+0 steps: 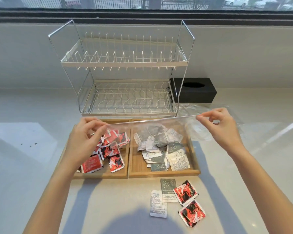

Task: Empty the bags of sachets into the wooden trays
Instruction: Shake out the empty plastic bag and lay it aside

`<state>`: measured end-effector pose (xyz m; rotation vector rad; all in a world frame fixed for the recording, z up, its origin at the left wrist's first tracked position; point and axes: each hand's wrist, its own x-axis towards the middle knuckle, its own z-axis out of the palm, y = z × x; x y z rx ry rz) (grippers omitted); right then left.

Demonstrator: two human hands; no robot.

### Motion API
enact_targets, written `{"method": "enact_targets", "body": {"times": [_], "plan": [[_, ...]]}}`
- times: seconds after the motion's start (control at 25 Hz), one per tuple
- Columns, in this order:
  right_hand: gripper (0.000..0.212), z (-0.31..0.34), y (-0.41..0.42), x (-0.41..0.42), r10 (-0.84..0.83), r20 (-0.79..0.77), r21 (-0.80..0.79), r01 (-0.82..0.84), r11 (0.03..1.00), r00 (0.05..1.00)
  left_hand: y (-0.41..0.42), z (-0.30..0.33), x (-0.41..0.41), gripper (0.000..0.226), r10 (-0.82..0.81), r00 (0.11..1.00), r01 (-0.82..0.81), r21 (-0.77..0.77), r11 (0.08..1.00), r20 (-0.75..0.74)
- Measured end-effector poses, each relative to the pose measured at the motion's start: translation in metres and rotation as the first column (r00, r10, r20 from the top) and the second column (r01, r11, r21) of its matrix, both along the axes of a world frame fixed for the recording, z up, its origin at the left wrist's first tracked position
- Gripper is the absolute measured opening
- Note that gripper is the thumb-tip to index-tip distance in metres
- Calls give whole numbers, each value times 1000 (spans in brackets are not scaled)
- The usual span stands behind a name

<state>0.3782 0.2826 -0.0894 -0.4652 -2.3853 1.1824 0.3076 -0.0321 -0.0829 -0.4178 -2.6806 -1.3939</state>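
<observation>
The clear bag (152, 130) hangs stretched above the two trays, its long top edge running left to right between the hands. The left hand (85, 139) pinches one end over the left tray (108, 174), the right hand (222, 127) pinches the other end beyond the right tray (164, 173); both sets of fingers are closed on the film. The bag looks empty, though its transparency makes that hard to judge. Red sachets (112, 149) fill the left tray, grey and white sachets (162, 149) the right. Four stray sachets (176, 198) lie on the worktop (32, 141) nearer the person, closer to the right hand. Another crumpled bag (210, 112) lies behind that hand, partly hidden. A rack (125, 65) stands behind the trays.
</observation>
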Motion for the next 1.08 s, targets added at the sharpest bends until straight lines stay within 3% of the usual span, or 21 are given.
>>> {"method": "enact_targets", "body": {"times": [0.12,0.28,0.4,0.88,1.08], "plan": [[17,14,10,7,21,-16,-35,-22,999,1000,7,8,1,20,24,1000,-23,89,996,-13],[16,27,24,18,23,-49,-198,-33,980,999,27,11,5,19,22,1000,-26,269,963,19],[15,27,36,28,-18,-57,-225,5,974,998,48,9,11,20,17,1000,-20,353,935,14],[12,3,131,35,-191,17,-354,184,917,982,154,-16,14,20,-176,980,147,261,954,91],[17,-8,172,10,-212,63,-382,220,898,975,212,-20,-9,44,-201,961,165,192,967,188]]}}
